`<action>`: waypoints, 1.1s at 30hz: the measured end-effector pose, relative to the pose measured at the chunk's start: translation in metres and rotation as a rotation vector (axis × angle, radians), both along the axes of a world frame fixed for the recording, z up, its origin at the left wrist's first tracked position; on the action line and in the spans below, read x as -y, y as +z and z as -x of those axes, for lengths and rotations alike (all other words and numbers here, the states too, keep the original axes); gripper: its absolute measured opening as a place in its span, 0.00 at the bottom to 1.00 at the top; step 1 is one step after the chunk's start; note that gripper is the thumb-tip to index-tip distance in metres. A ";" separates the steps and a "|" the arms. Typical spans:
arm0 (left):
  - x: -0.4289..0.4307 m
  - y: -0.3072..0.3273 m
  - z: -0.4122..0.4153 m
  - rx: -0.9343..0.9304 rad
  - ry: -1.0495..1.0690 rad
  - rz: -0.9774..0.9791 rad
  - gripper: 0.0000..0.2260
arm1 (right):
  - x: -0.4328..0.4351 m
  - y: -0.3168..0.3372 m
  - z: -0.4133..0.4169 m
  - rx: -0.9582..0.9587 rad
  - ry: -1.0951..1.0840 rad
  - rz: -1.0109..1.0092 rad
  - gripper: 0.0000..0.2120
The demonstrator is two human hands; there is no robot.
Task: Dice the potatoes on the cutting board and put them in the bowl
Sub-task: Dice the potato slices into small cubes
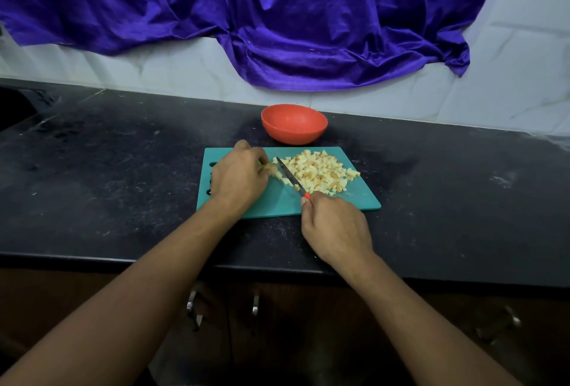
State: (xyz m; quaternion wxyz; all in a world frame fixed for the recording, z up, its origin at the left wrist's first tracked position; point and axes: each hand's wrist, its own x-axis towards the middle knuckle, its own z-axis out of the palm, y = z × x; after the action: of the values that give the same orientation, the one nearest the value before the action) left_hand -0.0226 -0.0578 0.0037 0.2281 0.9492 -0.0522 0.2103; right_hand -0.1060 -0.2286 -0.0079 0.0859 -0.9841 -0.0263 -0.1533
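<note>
A teal cutting board [348, 200] lies on the black counter. A heap of diced potato [320, 171] covers its far right half. My left hand [239, 174] holds a small uncut potato piece [271, 170] down on the board with curled fingers. My right hand [334, 228] grips the red handle of a knife [290, 177]; the blade lies right beside the held piece, pointing away to the left. An orange bowl [294, 123] stands just behind the board, and I see nothing in it.
The black counter [108, 170] runs wide on both sides of the board, its front edge near my forearms. A white tiled wall and a hanging purple cloth [277, 15] stand behind the bowl. Cabinet door handles [255, 305] show below the counter.
</note>
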 end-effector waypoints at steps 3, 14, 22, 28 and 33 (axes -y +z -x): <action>-0.005 0.000 0.007 0.048 -0.004 0.025 0.07 | 0.000 -0.002 0.001 0.006 -0.012 0.005 0.18; -0.023 0.003 0.017 0.084 0.002 0.048 0.07 | -0.003 -0.003 0.003 0.022 -0.017 0.002 0.18; -0.032 0.007 0.031 0.158 -0.105 0.154 0.08 | -0.001 -0.003 0.003 0.022 -0.022 0.013 0.18; -0.035 -0.014 0.047 0.021 -0.152 0.072 0.10 | -0.002 -0.003 0.004 0.023 -0.015 0.004 0.18; -0.034 -0.018 0.050 -0.026 -0.123 0.093 0.15 | -0.002 -0.003 0.007 0.023 -0.003 0.013 0.18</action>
State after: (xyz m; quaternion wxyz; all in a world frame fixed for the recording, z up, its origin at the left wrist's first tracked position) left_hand -0.0726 -0.0236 -0.0142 0.2851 0.9352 -0.0978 0.1858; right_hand -0.1125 -0.2269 -0.0106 0.0789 -0.9828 -0.0269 -0.1647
